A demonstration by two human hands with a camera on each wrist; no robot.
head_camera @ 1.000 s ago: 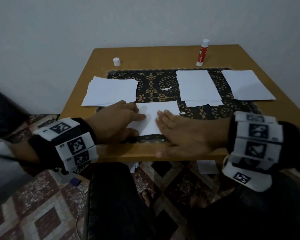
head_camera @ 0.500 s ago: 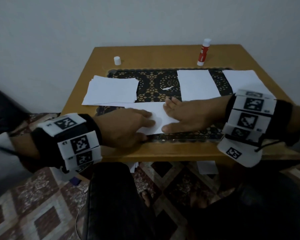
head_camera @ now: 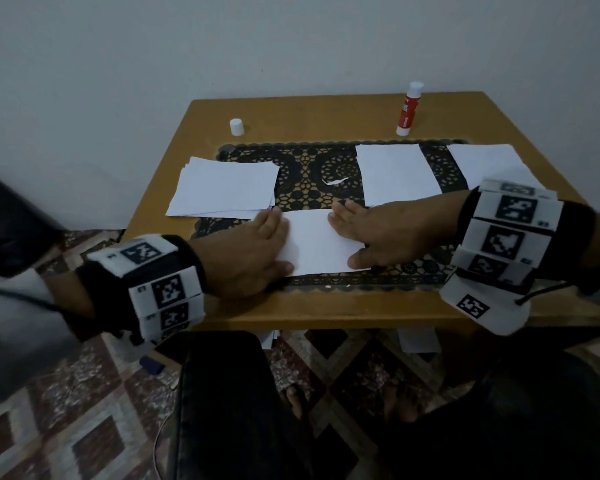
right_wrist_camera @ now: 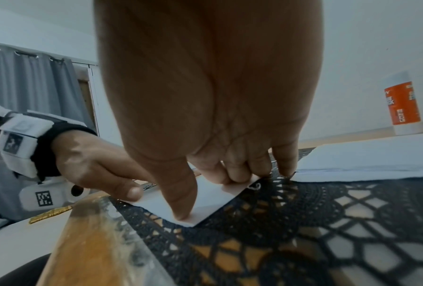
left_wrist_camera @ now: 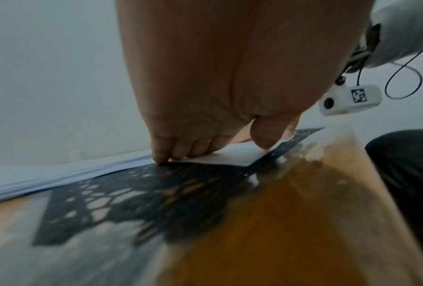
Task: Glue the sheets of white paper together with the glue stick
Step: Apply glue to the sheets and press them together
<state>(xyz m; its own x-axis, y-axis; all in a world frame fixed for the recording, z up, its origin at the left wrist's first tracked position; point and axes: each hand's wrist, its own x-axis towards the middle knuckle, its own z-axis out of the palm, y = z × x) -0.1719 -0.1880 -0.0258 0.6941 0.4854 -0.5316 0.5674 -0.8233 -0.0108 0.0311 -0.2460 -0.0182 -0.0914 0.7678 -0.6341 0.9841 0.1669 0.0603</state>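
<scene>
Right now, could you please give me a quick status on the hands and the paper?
Left hand and right hand open, pressing flat on white paper sheet on black lace mat. Red-and-white glue stick upright at far edge, untouched. Nothing in the way.

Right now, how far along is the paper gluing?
Looks mid-job. Done: the glue stick stands uncapped, its cap set apart. In hand: the left hand and right hand press flat on a white sheet on the mat. Left: the paper stack and two sheets beyond.
</scene>
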